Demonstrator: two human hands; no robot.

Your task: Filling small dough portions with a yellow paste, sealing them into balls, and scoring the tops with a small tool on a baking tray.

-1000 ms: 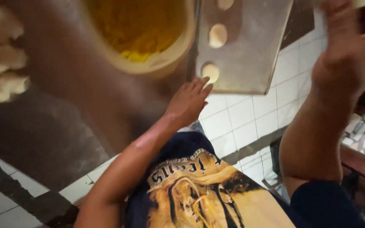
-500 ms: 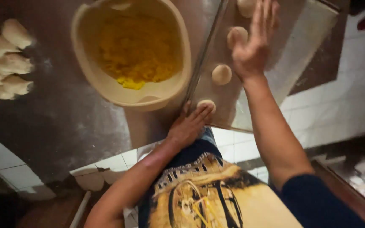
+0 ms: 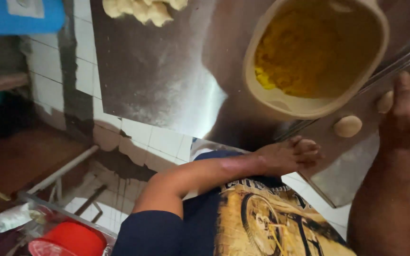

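On the metal tray [image 3: 352, 175], the near edge is gripped by the left hand [image 3: 290, 156]. A dough ball [image 3: 348, 126] lies just beyond; the right hand [image 3: 406, 114] rests open (fingers spread) beside the beige bowl [image 3: 281, 102] of yellow filling.

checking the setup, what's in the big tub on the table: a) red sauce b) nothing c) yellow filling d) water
c, the tub holds a yellow crumbly mass, between the dough pieces and the tray that the left hand and right hand touch.
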